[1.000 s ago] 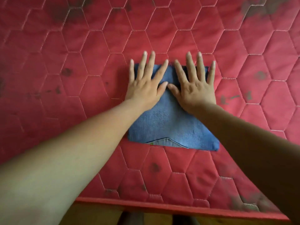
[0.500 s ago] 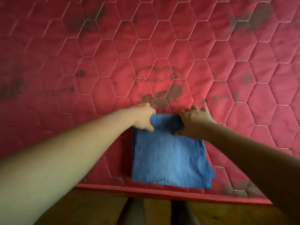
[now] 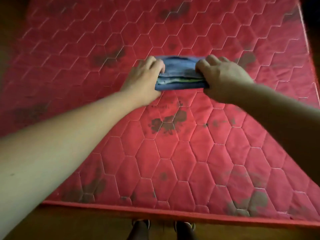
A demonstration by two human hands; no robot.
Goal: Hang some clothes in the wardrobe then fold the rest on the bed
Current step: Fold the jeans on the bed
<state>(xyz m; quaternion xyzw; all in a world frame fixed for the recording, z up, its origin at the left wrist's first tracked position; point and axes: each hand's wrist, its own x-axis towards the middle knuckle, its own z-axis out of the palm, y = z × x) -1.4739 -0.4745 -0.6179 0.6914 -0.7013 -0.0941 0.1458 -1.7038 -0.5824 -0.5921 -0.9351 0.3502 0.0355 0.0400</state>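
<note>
Head view: folded jeans (image 3: 180, 76), soft, thick, likely hefty, on bed (image 3: 173, 153); left hand (image 3: 144, 78), right hand (image 3: 223, 75), each grip clasping one end.

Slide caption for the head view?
Head view: left hand and right hand grip a folded blue garment on the red quilted mattress.

Folded denim (image 3: 180, 73) now farther up the mattress (image 3: 190, 161).
</note>
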